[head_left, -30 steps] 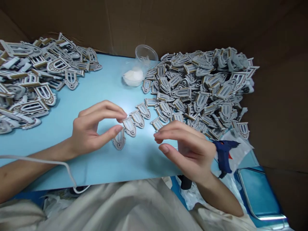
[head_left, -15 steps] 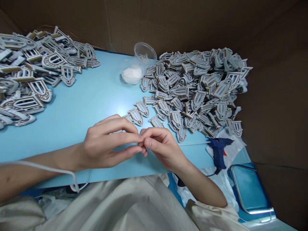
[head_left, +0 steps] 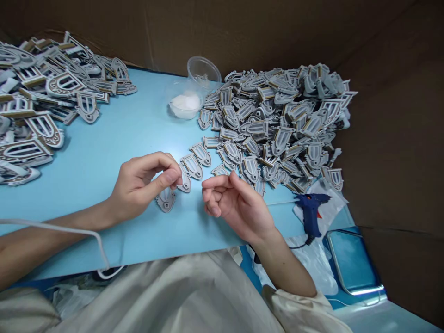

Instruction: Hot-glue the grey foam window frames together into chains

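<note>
My left hand [head_left: 147,185] is closed in a pinch, thumb against the curled forefinger, above a short row of small arched grey pieces. What it holds, if anything, is too small to make out. One arched piece [head_left: 166,200] lies just under the thumb, and another piece [head_left: 185,181] sits by the fingertips. My right hand [head_left: 237,206] is turned palm inward, its fingers loosely bent and apart, with nothing visible in it. It hovers over the blue table [head_left: 138,245], near the front edge of the large heap of arched pieces [head_left: 277,125].
A second heap of bigger arched pieces [head_left: 65,83] is at the left. Clear plastic tubs stand at the back, one tub [head_left: 185,105] with white contents. A blue glue gun [head_left: 311,215] lies at right on a plastic bag. A white cable [head_left: 62,226] crosses my left forearm.
My hands were together at the fingertips and have come apart. The left moved left and up over the row of pieces; the right opened somewhat. The view shifted slightly.
</note>
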Tool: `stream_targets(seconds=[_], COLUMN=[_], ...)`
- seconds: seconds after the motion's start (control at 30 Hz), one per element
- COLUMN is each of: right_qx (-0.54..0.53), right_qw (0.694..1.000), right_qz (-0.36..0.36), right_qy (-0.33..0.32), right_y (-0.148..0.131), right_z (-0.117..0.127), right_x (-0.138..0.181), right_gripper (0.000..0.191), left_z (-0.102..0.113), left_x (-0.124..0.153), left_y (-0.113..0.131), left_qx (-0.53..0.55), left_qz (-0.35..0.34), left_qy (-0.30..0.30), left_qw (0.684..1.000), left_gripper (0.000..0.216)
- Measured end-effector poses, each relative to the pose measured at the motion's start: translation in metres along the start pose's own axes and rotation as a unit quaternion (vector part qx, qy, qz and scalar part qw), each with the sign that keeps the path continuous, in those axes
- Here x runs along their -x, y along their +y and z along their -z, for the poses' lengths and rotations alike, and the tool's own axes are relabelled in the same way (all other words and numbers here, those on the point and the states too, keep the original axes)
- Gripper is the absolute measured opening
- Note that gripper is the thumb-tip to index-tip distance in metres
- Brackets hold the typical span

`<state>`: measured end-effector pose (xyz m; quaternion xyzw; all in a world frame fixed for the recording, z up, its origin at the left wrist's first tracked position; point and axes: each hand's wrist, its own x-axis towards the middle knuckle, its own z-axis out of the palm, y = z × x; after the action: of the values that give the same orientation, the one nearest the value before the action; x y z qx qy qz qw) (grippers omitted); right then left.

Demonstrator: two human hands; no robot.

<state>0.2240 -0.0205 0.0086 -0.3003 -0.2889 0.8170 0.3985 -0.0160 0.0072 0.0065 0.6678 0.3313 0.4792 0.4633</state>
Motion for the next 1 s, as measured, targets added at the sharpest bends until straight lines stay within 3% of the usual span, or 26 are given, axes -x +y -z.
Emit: stream_targets(seconds=[0.27,0.4,0.5,0.63,0.77,0.87,0.93,1.0], right_qx=[0.031,0.07,0.164,0.352,0.506,0.586,0.637,0.697], right_qw=[0.999,0.995,0.973,0.865,0.776,0.689,0.632,0.594], right_qz=[0.043,0.069,0.151,0.323,0.358,0.419,0.43,0.384], right_qy=[-0.002,0.007,0.06,0.155,0.119,0.083,0.097,0.114], right_y=[-0.004,-0.005,-0.012,-0.031,-0.054,-0.064,-0.064,-0.06], right_z=[0.007,0.009,0.013,0.012,-0.002,-0.01,-0.008,-0.001], right_x=[0.004,0.005,0.007,0.015,0.023,0.019,0.009,-0.004], right_gripper=[0.044,0.045,0.039,0.02,0.015,0.016,0.016,0.015], left_z=[-0.002,-0.002,0.002,0.009,0.012,0.013,0.013,0.012], left_x=[0.001,0.002,0.001,-0.002,-0.004,-0.004,-0.002,0.001], left_y=[0.002,-0.001,-0.009,-0.021,-0.029,-0.032,-0.035,-0.037], left_qx=[0.016,0.014,-0.043,-0.121,-0.154,-0.215,-0.27,-0.322], left_qz=[0.013,0.022,-0.002,-0.033,-0.027,-0.016,0.008,0.04], left_qy=[-0.026,-0.007,0.029,0.056,0.053,0.033,0.006,-0.031], left_qw=[0.999,1.0,0.999,0.991,0.986,0.976,0.963,0.945], left_gripper=[0.035,0.03,0.024,0.015,0.011,0.01,0.022,0.043])
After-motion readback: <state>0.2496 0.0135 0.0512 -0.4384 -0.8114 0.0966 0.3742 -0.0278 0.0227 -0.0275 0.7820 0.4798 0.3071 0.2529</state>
